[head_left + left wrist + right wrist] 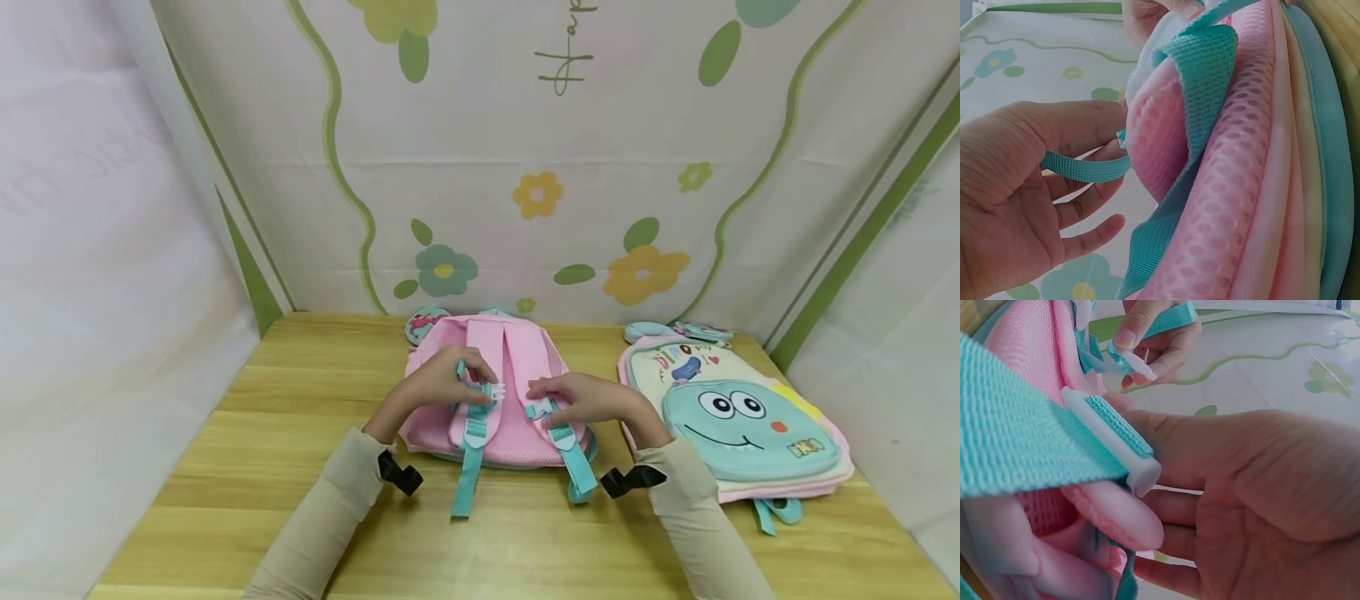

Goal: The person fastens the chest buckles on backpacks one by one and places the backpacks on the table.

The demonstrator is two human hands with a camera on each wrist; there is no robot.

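A pink backpack (pixel 517 442) with teal trim lies on the wooden table, its mesh back and two shoulder straps facing up. Over the left shoulder strap, my left hand (pixel 453 377) pinches a white pronged buckle (pixel 497 392) between thumb and fingers; its teal webbing (pixel 1088 167) loops across the palm. My right hand (pixel 588 398) has thumb and fingers around another white buckle piece (pixel 540 408) on the right shoulder strap. A white strap adjuster (pixel 1113 440) with teal webbing partly hides those right fingertips in the right wrist view. The two buckle pieces are apart.
To the right lies a second backpack (pixel 757 442), cream and teal with a smiling cartoon face. A round teal tag (pixel 427 323) shows behind the pink backpack. Teal strap ends (pixel 467 483) trail toward the table's front. A flowered cloth (pixel 487 233) hangs behind the table (pixel 247 467).
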